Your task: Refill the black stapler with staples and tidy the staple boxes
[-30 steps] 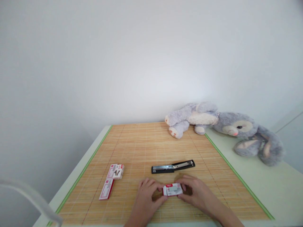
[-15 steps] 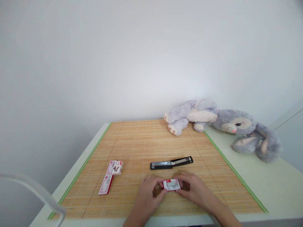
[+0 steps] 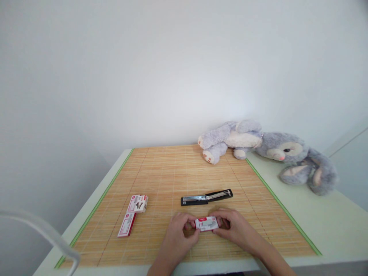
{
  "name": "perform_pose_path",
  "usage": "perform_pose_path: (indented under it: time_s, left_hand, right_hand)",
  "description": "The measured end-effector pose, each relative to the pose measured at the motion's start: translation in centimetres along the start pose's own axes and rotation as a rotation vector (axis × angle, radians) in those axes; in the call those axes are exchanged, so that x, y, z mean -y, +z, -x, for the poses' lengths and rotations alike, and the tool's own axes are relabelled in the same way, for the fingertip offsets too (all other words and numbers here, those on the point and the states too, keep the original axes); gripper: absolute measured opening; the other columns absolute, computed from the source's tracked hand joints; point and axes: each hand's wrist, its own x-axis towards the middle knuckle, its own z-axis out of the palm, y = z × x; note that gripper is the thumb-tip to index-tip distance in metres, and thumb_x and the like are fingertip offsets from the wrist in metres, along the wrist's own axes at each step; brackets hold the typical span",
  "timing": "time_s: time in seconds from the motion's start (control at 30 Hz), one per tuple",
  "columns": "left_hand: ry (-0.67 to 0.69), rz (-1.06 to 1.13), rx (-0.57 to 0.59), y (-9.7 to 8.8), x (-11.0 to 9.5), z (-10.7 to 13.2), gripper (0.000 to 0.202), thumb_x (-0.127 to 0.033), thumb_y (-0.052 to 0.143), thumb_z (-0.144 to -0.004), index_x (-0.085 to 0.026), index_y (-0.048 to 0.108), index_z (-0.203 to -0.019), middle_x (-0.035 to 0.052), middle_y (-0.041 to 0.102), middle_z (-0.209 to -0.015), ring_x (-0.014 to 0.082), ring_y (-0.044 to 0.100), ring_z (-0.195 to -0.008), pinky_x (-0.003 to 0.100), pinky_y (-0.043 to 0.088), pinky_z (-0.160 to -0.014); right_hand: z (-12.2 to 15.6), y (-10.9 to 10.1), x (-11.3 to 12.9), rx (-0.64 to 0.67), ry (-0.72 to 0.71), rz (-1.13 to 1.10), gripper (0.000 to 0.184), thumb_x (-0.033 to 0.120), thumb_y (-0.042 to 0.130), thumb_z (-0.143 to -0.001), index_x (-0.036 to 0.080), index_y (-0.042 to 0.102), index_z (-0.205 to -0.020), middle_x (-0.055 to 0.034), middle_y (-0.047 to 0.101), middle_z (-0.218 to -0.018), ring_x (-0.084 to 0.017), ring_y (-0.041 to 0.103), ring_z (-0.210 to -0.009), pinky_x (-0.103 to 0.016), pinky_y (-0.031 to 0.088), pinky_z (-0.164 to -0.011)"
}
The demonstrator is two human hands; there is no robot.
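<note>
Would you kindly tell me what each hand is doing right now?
Left hand: holding the left end of the red-and-white staple box.
Right hand: holding its right end.

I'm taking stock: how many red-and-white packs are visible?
4: the held pack between left hand and right hand; at picture left, the near pack, the far pack, and the small pack partly covering it. Any underneath wouldn't show.

A small white cardboard box (image 3: 207, 224) is at the near side of the scene, a little right of the middle. It lies broad face up, its long sides running left to right, its short ends pinched by fingers. The face carries a red patch along the far edge, a grey picture, and print too small to read.
</note>
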Motion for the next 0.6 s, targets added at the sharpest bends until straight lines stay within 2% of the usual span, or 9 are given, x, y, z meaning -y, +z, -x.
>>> perform_pose_path:
  time_s: [0.2, 0.33, 0.47, 0.6]
  left_hand:
    - [-0.032, -0.003, 0.010, 0.3, -0.3, -0.6, 0.012, -0.020, 0.070, -0.083, -0.026, 0.075, -0.092, -0.0003, 0.070, -0.086, 0.0187, 0.062, -0.082, 0.032, 0.048, -0.080]
    - [-0.037, -0.005, 0.009, 0.6, 0.0, -0.3, 0.025, -0.019, 0.070, -0.085, -0.026, 0.073, -0.109, -0.0007, 0.071, -0.090, 0.0183, 0.064, -0.085, 0.033, 0.049, -0.083]
    - [0.011, -0.042, 0.024, 0.5, 0.0, 0.2, 0.009, -0.020, 0.067, -0.091, -0.026, 0.073, -0.095, 0.0007, 0.070, -0.093, 0.0200, 0.064, -0.093, 0.034, 0.047, -0.087]
    - [0.054, -0.101, 0.013, 0.3, -0.1, 0.6, 0.012, -0.022, 0.066, -0.094, -0.028, 0.073, -0.100, 0.0018, 0.070, -0.101, 0.0208, 0.064, -0.099, 0.035, 0.047, -0.090]
  right_hand:
    - [0.0, -0.1, 0.3, -0.009, -0.016, -0.014, 0.020, 0.018, 0.072, -0.082, 0.023, 0.076, -0.101, 0.0020, 0.065, -0.086, -0.016, 0.057, -0.075, -0.026, 0.039, -0.066]
    - [0.0, 0.0, 0.2, -0.013, -0.019, -0.019, 0.019, 0.020, 0.072, -0.084, 0.023, 0.075, -0.102, 0.0017, 0.064, -0.086, -0.016, 0.056, -0.075, -0.026, 0.039, -0.065]
    - [-0.1, 0.1, -0.3, -0.010, -0.019, -0.002, 0.020, 0.022, 0.073, -0.084, 0.024, 0.076, -0.104, 0.0012, 0.065, -0.085, -0.016, 0.057, -0.075, -0.026, 0.040, -0.065]
    - [-0.1, 0.2, -0.4, -0.015, -0.021, 0.002, 0.019, 0.022, 0.073, -0.084, 0.024, 0.076, -0.103, 0.0008, 0.065, -0.085, -0.017, 0.057, -0.076, -0.026, 0.040, -0.065]
